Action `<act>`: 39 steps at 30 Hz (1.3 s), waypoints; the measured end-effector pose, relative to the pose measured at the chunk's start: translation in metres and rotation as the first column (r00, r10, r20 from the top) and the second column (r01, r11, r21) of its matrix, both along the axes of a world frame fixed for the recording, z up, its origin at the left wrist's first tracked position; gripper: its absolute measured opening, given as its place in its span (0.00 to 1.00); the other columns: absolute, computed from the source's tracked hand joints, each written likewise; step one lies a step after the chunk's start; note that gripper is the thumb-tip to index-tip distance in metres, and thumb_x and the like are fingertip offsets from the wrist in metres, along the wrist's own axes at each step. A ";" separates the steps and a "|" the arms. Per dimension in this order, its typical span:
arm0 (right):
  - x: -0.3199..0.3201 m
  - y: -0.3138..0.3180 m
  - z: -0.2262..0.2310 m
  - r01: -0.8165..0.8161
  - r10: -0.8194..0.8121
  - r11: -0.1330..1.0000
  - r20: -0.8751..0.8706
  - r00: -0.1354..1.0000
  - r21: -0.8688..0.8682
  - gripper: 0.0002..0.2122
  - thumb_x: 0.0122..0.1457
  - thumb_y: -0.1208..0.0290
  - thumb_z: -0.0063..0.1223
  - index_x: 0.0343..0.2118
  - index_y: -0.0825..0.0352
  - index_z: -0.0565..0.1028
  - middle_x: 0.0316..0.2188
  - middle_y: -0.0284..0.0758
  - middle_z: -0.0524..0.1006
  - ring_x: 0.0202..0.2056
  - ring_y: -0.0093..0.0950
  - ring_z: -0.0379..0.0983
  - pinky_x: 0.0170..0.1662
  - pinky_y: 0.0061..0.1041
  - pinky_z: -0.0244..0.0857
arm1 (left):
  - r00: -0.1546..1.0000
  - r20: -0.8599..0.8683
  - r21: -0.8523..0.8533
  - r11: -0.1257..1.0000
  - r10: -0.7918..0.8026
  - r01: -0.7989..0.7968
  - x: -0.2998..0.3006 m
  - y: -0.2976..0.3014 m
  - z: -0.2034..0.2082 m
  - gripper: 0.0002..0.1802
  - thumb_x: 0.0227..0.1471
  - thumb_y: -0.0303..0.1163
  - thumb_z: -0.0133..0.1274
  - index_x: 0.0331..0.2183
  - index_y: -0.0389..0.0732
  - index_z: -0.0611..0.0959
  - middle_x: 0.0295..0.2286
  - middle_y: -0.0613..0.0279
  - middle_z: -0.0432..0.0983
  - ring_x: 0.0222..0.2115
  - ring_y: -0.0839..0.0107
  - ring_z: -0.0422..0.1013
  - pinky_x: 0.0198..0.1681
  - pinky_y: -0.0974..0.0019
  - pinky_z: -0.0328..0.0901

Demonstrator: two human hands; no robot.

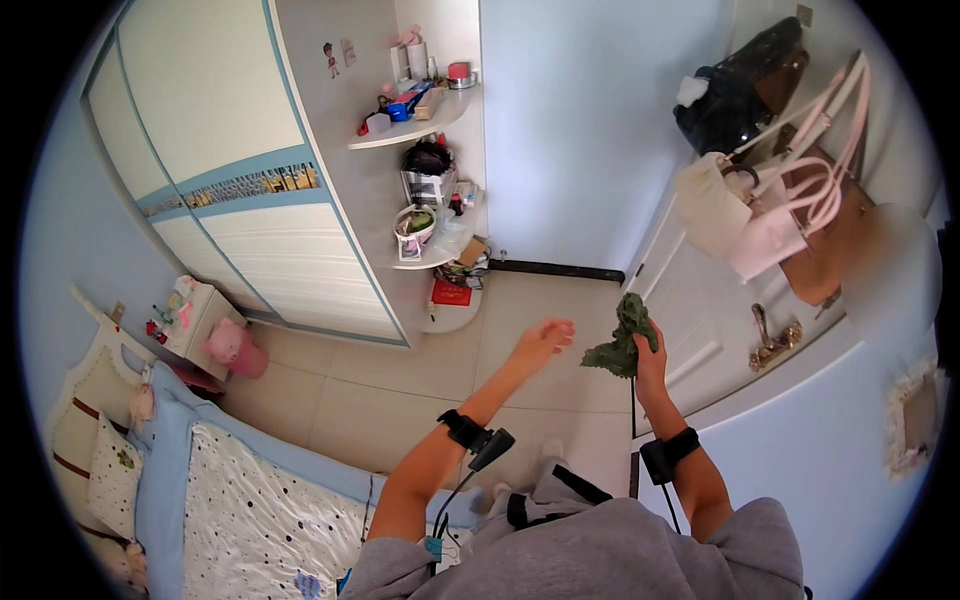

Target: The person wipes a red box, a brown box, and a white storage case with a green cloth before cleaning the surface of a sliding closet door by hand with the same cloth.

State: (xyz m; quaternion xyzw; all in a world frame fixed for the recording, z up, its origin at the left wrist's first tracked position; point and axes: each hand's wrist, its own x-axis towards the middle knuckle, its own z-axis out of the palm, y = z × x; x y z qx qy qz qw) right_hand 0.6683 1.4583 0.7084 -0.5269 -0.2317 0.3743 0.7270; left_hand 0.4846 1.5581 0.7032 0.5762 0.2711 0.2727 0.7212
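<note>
Right hand (651, 362) grips green cloth (623, 340); left hand (541, 342) empty.

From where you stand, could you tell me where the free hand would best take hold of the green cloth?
Probably the loose lower-left corner of the green cloth, approached from the person's left. The right hand is closed on the bunched upper part by the white door, so that end is taken. The open left hand is already level with the hanging corner, apart from it.

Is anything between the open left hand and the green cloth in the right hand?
No. In the head view, only bare tiled floor shows between the left hand and the green cloth held by the right hand.
</note>
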 end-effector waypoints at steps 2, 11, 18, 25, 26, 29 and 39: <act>-0.002 0.031 0.000 -0.024 0.024 1.000 -0.018 1.000 -0.011 0.20 0.52 0.74 0.45 0.49 0.65 0.60 0.42 0.35 0.67 0.40 0.25 0.66 0.41 0.23 0.63 | 0.987 0.001 0.053 0.986 0.158 -0.158 -0.024 0.030 0.008 0.17 0.52 0.39 0.42 0.40 0.37 0.71 0.36 0.61 0.71 0.37 0.72 0.68 0.39 0.69 0.62; -0.018 0.215 -0.002 -0.152 0.153 0.988 0.102 0.983 -0.012 0.20 0.53 0.71 0.45 0.49 0.64 0.61 0.43 0.35 0.66 0.42 0.24 0.64 0.43 0.22 0.61 | 0.825 0.090 0.207 0.800 0.558 -0.564 -0.068 0.183 0.037 0.13 0.50 0.34 0.47 0.37 0.37 0.72 0.33 0.64 0.72 0.33 0.78 0.68 0.34 0.76 0.61; 0.000 0.372 0.039 -0.255 0.228 0.963 0.247 0.942 0.082 0.20 0.52 0.72 0.46 0.49 0.64 0.62 0.43 0.35 0.67 0.41 0.24 0.65 0.44 0.20 0.59 | 0.682 0.076 0.538 0.547 0.727 -0.642 -0.056 0.302 0.063 0.13 0.48 0.31 0.47 0.38 0.36 0.72 0.34 0.60 0.72 0.37 0.72 0.68 0.38 0.71 0.62; -0.026 0.519 0.075 -0.440 0.228 0.876 0.631 0.741 0.200 0.19 0.45 0.76 0.49 0.44 0.63 0.67 0.40 0.36 0.67 0.42 0.28 0.64 0.45 0.23 0.58 | 0.522 0.080 0.594 0.380 0.849 -0.709 -0.070 0.385 0.087 0.15 0.47 0.30 0.48 0.39 0.35 0.71 0.36 0.56 0.71 0.36 0.69 0.68 0.39 0.68 0.62; -0.033 0.533 0.091 -0.454 0.133 0.859 0.755 0.642 0.235 0.18 0.43 0.76 0.50 0.42 0.62 0.69 0.39 0.37 0.67 0.42 0.31 0.63 0.45 0.25 0.57 | 0.490 0.110 0.635 0.318 0.865 -0.704 -0.071 0.400 0.096 0.15 0.47 0.30 0.48 0.39 0.36 0.71 0.36 0.57 0.70 0.37 0.69 0.67 0.40 0.67 0.61; -0.056 0.569 0.110 -0.520 0.022 0.819 0.893 0.450 0.242 0.18 0.39 0.77 0.49 0.38 0.60 0.71 0.38 0.38 0.65 0.42 0.34 0.60 0.47 0.28 0.55 | 0.439 0.230 0.846 0.045 0.869 -0.532 -0.069 0.442 0.117 0.15 0.46 0.29 0.48 0.39 0.36 0.71 0.37 0.54 0.69 0.38 0.64 0.66 0.40 0.66 0.61; -0.036 0.674 0.106 -0.645 0.117 0.763 0.971 0.206 0.045 0.13 0.38 0.71 0.49 0.32 0.58 0.74 0.31 0.37 0.69 0.37 0.36 0.62 0.45 0.32 0.54 | 0.359 0.070 0.981 0.002 0.931 -0.194 -0.059 0.508 0.119 0.33 0.36 0.33 0.57 0.46 0.36 0.64 0.42 0.52 0.61 0.42 0.55 0.58 0.45 0.59 0.56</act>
